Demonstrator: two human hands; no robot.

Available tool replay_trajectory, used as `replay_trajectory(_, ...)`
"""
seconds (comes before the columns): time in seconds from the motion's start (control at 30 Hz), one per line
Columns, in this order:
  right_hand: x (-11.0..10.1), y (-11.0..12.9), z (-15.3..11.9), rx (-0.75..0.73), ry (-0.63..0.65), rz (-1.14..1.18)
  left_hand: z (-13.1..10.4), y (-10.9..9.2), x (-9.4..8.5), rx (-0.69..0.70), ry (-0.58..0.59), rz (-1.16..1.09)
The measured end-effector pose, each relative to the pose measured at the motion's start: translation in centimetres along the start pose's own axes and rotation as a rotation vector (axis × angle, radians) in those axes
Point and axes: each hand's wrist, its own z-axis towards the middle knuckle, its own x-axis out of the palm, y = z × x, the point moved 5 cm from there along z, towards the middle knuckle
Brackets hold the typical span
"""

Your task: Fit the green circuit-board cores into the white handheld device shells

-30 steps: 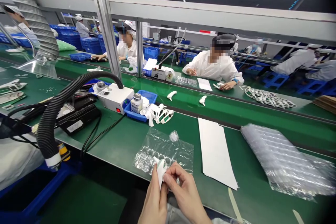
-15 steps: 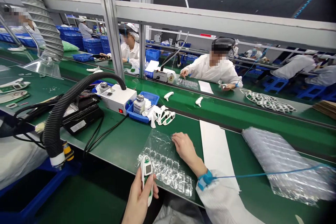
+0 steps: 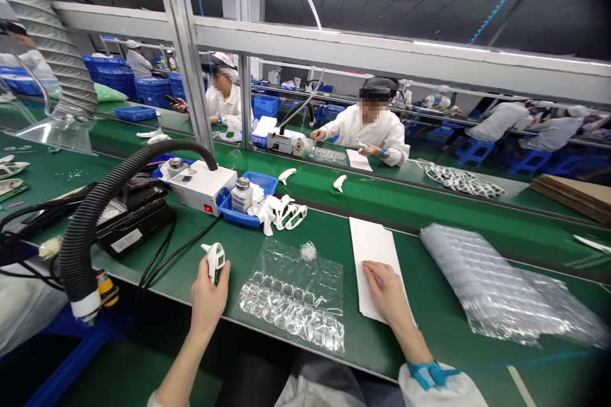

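Observation:
Upright in my left hand (image 3: 210, 292) is a white handheld device (image 3: 216, 259), shaped like an ear thermometer, with a small screen and a green circuit board showing. My fingers wrap round its lower part, above the bench edge. My right hand (image 3: 384, 292), with a blue wrist strap, rests on a stack of white paper (image 3: 375, 241). Its fingers are drawn together, and anything between them is hidden. Between the hands lies a clear plastic sheet (image 3: 291, 311) with rows of square pieces. A small crumpled clear piece (image 3: 309, 251) sits on its far part.
Clear bubbled packaging (image 3: 482, 286) lies at the right. Behind the sheet are a blue tray (image 3: 241, 215) with a bottle (image 3: 242, 194) and several white devices (image 3: 292, 216). A white box (image 3: 203, 187) with a black hose (image 3: 95, 216) stands left. A co-worker (image 3: 367, 121) sits across the green conveyor (image 3: 315, 187).
My left hand has moved left and away from me with the device, off the sheet's near edge. My right hand has left the sheet for the paper, uncovering the crumpled piece.

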Motion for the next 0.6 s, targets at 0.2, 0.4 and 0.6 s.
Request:
replay_trajectory(0.2,-0.4,-1.2,-0.7,0.076,-0.119,-0.019,-0.5,0.3,0.4,0.075,-0.028,0.159)
replay_trajectory(0.4,-1.0,-0.6,-0.5,0.093,-0.146,-0.033,-0.4,0.1,0.2,0.142,-0.115,0.263)
replay_trajectory(0.6,-1.3,0.3,-0.6,0.129,-0.098,-0.124,-0.1,-0.2,0.2,0.108,-0.175,0.304)
